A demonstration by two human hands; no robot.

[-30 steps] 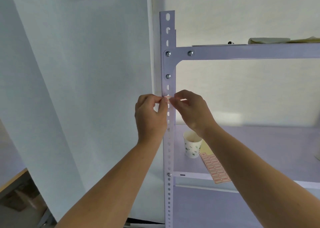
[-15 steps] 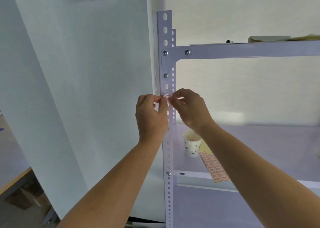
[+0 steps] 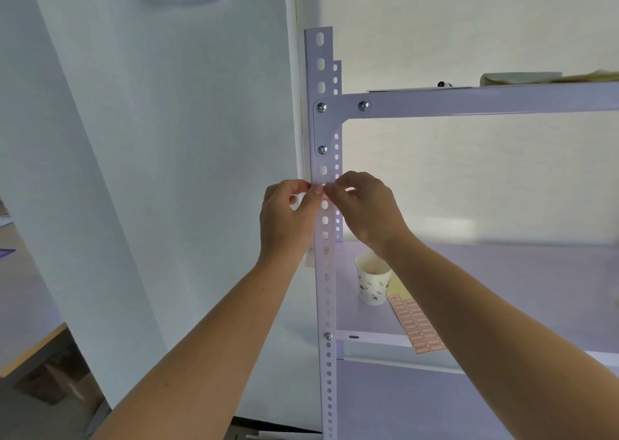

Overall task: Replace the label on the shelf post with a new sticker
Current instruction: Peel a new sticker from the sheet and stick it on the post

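Small label (image 3: 325, 197) with a red edge, lying across the front face of the white, perforated post (image 3: 326, 289), a few holes below the lowest of the three bolts (image 3: 322, 149) at the post's upper joint. Most of the label is covered by fingertips; only a thin strip shows between them.

Left hand (image 3: 288, 220), on the post's left side: fingers curled, thumb and forefinger tips closed on the label's left end. Right hand (image 3: 370, 212), on the post's right side: fingers likewise curled, thumb and forefinger pinching the right end. The two sets of fingertips nearly meet on the post's face. Whether the label is stuck flat or lifted cannot be told.

Crossbar (image 3: 469, 101), bolted to the post above the hands and running off to the right. Shelf (image 3: 519, 272), joining the post below the hands. Paper cup (image 3: 373, 280) with a leaf print, upright on the shelf just right of the post. Sticker sheet (image 3: 417, 325), red-bordered, flat on the shelf beside the cup on the side away from the post, its near end over the shelf's front edge. Pale wall (image 3: 167, 138), left of the post.
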